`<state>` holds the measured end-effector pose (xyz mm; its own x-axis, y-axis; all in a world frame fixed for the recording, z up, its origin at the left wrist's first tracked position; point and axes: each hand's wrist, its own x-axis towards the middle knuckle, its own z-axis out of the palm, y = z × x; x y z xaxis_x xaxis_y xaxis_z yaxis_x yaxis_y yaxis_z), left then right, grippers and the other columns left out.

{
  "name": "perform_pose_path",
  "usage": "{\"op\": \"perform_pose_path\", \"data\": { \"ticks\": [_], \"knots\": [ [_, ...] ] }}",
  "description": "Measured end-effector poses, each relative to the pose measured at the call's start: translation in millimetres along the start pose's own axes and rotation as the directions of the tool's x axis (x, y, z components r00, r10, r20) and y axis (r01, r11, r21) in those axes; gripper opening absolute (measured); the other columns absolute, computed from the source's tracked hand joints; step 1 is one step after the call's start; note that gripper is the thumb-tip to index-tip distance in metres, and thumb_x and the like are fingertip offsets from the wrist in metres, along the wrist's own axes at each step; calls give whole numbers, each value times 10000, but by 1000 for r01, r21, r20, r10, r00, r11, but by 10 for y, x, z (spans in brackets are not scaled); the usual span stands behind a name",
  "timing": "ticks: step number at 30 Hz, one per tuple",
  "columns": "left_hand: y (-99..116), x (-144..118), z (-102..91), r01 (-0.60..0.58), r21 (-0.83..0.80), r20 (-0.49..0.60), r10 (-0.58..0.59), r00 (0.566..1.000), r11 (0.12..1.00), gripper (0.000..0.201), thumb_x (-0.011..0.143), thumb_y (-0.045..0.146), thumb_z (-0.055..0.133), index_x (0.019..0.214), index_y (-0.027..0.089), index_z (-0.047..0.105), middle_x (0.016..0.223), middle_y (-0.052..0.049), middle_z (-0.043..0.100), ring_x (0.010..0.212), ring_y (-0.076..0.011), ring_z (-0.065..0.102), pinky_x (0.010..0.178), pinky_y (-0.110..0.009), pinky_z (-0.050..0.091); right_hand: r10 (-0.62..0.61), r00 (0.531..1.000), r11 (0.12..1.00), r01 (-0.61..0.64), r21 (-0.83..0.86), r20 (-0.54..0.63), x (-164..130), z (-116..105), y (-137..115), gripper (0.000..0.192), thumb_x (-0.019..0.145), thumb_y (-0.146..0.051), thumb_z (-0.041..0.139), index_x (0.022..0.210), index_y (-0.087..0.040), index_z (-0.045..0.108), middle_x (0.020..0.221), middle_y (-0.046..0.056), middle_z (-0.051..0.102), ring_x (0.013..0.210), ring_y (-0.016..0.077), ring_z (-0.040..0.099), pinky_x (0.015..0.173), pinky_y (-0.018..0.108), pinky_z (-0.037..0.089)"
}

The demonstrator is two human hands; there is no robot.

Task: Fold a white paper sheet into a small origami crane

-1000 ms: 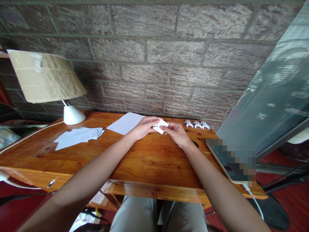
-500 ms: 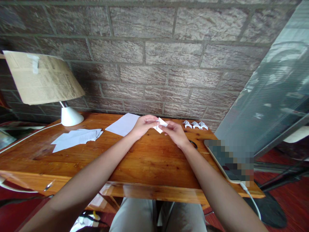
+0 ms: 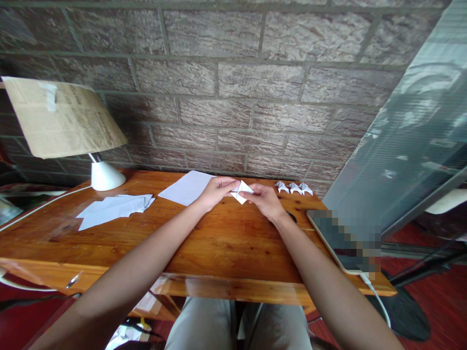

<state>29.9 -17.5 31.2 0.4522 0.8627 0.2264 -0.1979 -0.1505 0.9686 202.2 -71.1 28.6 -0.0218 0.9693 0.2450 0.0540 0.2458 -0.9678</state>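
Far left: lamp (image 3: 98, 170) with a white base and a tan printed-paper shade. There is dark print on the shade, too blurred to read. A white cable (image 3: 44, 204) runs from it along the table (image 3: 226, 243).

Next right: loose pile of white sheets (image 3: 113, 208) lying flat, then a single flat sheet (image 3: 186, 187) further back near the brick wall (image 3: 233, 97).

Centre: left hand (image 3: 215, 192) and right hand (image 3: 264, 199) meet on a small folded paper piece (image 3: 241, 191), held just above the table at its far side. Left grip: fingertips pinched closed on the piece's left edge. Right grip: thumb and forefinger pinched closed on its right edge. So both hands are gripping the same piece, neither free.

Key relation: the piece sits between the two grips, touching both, with neither hand nearer. It reads as a diamond or kite, one point towards the wall and one down towards the person; its long axis looks to run roughly away from the person, though it's small, so I wouldn't lean on that.

Right of the hands: three small folded paper shapes (image 3: 295, 187) in a row near the wall, apart from the held piece. Beyond them, a flat device (image 3: 343, 243) at the table's right edge, screen blurred out, white cord hanging off the corner. No brand or label legible anywhere.
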Motion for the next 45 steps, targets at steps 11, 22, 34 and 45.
{"op": "perform_pose_path", "data": {
  "ticks": [11, 22, 34, 45],
  "knots": [
    [4, -6, -15, 19, -15, 27, -18, 999, 1000, 440, 628, 444, 836, 938, 142, 756, 905, -85, 751, 820, -188, 675, 817, -362, 539, -28, 996, 1000, 27, 10, 81, -9, -3, 3, 366, 603, -445, 840, 790, -173, 679, 759, 5, 705, 703, 147, 613, 698, 286, 461],
    [-30, -10, 24, -34, 91, 50, 29, 998, 995, 404, 690, 475, 779, 889, 125, 743, 831, -71, 738, 759, -162, 652, 739, -292, 496, -149, 989, 968, 150, -199, 20, 24, -22, 133, 366, 648, -433, 810, 853, -230, 584, 730, -29, 701, 666, 150, 630, 657, 264, 469],
    [-14, -46, 28, -6, 151, 39, 0, 999, 988, 422, 680, 506, 775, 890, 143, 733, 801, -62, 727, 725, -167, 647, 673, -285, 497, -100, 995, 977, 95, -189, -15, 31, -2, 138, 425, 585, -433, 837, 859, -232, 582, 705, -29, 700, 660, 160, 639, 662, 283, 484],
    [30, -64, 62, -99, 163, 133, 77, 988, 982, 387, 724, 494, 745, 915, 159, 707, 811, -42, 721, 725, -159, 644, 687, -278, 504, -2, 999, 999, 0, 32, 40, -17, 25, 56, 471, 534, -364, 877, 855, -203, 572, 732, -10, 720, 699, 163, 668, 734, 312, 509]
  ]
}}
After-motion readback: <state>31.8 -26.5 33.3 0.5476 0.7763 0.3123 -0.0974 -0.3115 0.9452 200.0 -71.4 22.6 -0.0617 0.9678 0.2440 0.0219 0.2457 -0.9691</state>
